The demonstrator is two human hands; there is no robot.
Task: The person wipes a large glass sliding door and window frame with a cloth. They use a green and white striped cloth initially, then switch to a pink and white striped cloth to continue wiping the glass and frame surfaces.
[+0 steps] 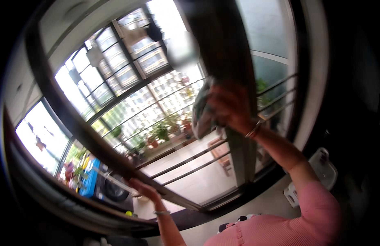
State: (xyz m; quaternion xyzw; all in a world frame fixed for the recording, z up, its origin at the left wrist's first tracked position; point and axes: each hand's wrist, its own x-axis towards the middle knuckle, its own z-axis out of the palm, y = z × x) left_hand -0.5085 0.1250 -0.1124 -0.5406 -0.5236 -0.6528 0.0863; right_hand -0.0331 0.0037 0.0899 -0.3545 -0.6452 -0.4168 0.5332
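My right hand (230,102) is closed on a pale grey-green cloth (203,117), raised against the dark upright frame (222,45) of a glass sliding door. Part of the cloth hangs below my fingers, and motion blurs both. Lower and to the left, my left hand (145,191) rests at the dark edge of another door frame (102,149). Its fingers look stretched out along that edge, with nothing visible in them.
Thin horizontal bars (194,164) cross the door opening. Beyond it are potted plants (161,131), a wooden stool (221,153), a black front-loading washing machine (114,188) and a blue box (90,178). A white plastic stool (321,170) stands to my right.
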